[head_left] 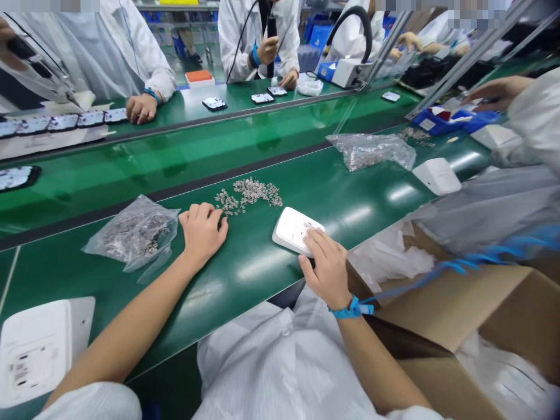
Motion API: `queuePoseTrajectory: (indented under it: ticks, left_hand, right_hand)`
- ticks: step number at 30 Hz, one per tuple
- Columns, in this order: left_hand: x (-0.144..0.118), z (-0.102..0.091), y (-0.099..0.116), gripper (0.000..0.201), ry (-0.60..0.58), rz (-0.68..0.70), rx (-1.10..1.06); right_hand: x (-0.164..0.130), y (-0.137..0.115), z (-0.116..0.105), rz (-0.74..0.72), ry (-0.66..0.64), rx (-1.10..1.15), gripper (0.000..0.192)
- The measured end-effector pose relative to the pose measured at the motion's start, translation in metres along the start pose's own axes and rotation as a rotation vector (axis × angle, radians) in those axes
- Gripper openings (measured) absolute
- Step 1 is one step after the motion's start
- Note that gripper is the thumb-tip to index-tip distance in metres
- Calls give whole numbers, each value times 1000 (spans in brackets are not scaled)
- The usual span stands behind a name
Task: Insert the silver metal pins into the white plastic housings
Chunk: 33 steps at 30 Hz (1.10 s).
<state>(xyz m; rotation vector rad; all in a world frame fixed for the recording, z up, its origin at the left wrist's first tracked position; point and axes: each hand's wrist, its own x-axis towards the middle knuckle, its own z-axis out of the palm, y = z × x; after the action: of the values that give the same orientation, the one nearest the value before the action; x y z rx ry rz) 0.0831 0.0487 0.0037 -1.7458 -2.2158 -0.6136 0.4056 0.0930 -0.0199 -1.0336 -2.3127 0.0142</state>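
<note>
My left hand (202, 232) lies curled on the green bench, its fingertips at the near edge of a loose heap of small metal parts (248, 195); whether it pinches one I cannot tell. My right hand (327, 267) rests on a white plastic housing (292, 228) that lies flat on the bench, thumb at its near edge and fingers on its top. A blue wrist strap (351, 309) with a coiled cord circles my right wrist.
A clear bag of metal parts (133, 236) lies left of my left hand, another bag (371, 150) further right. White housings sit at the bottom left (37, 349) and right (436, 175). An open cardboard box (472, 315) stands at my right. Co-workers in white coats work across the belt.
</note>
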Motion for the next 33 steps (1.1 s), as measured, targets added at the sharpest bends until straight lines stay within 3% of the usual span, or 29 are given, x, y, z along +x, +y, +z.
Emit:
queuePoseTrajectory:
  ticks: [6, 14, 20, 33]
  left_hand:
    - [2, 6, 3, 31, -102, 21, 82]
    - [2, 4, 6, 24, -131, 18, 87]
    - [3, 7, 3, 17, -76, -15, 36]
    - [5, 5, 2, 26, -128, -35, -53]
  right_hand:
    - [8, -15, 7, 22, -35, 147, 32]
    - [9, -7, -4, 67, 185, 265, 29]
    - [0, -1, -9, 80, 276, 293, 25]
    - [0, -2, -10, 122, 345, 300, 17]
